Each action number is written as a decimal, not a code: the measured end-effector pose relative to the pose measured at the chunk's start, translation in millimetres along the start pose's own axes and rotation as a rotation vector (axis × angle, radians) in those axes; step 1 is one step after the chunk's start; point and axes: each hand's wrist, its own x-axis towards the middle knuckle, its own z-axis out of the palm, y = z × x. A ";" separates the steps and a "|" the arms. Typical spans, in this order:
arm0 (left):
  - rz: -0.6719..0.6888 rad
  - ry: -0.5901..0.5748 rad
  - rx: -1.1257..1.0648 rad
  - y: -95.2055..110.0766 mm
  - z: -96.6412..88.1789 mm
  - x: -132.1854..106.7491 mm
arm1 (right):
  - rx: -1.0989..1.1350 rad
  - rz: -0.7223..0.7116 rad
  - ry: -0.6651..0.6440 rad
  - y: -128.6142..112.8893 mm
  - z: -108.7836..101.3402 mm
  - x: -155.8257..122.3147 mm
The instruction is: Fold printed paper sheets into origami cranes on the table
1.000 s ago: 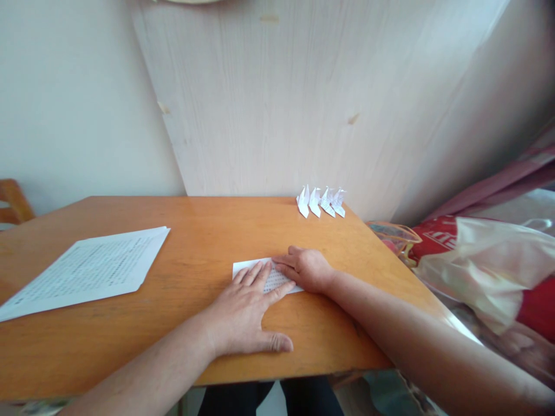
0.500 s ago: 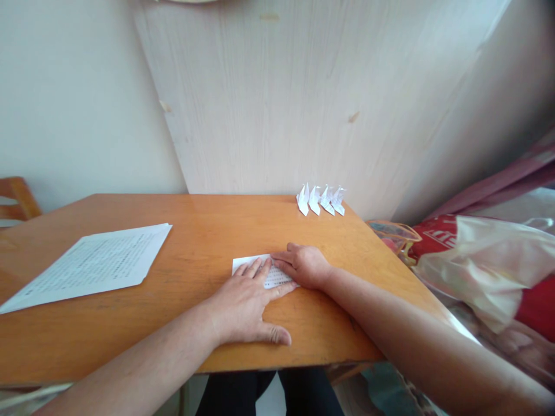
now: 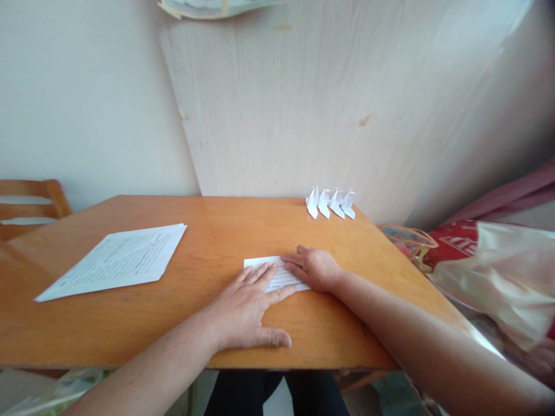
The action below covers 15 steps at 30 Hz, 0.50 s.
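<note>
A small folded printed paper lies on the orange wooden table. My left hand lies flat on its near part, fingers stretched out and thumb resting toward the table's front edge. My right hand presses on the paper's right end with its fingers curled and held together. A row of several small white folded paper figures stands at the table's far right corner.
A stack of printed sheets lies on the left of the table. A pale wooden board leans against the wall behind. A wooden chair is at far left. Plastic bags crowd the right side.
Both hands stay pressed on the folded paper. The view has shifted slightly, so everything sits a little further right in the picture.
</note>
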 end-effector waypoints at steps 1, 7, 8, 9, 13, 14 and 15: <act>-0.001 -0.003 0.003 -1.4 -0.1 -2.4 | 0.000 0.001 0.000 -0.2 0.1 -0.1; -0.024 0.019 0.015 -11.6 1.0 -19.3 | 0.008 -0.008 0.006 -0.5 1.4 -0.6; -0.033 0.021 0.014 -13.0 0.9 -22.4 | 0.010 -0.011 0.010 -0.3 1.7 -0.8; -0.040 0.021 0.014 -14.2 0.7 -25.6 | 0.013 -0.014 0.013 0.0 2.0 -0.9; -0.047 0.027 0.028 -17.1 -0.5 -37.9 | 0.018 -0.013 0.027 1.2 3.5 -1.7; -0.047 0.031 0.031 -17.5 -0.6 -40.8 | 0.018 -0.012 0.027 1.3 3.8 -1.8; -0.050 0.037 0.035 -17.7 -0.5 -43.4 | 0.017 -0.010 0.027 1.2 4.0 -2.0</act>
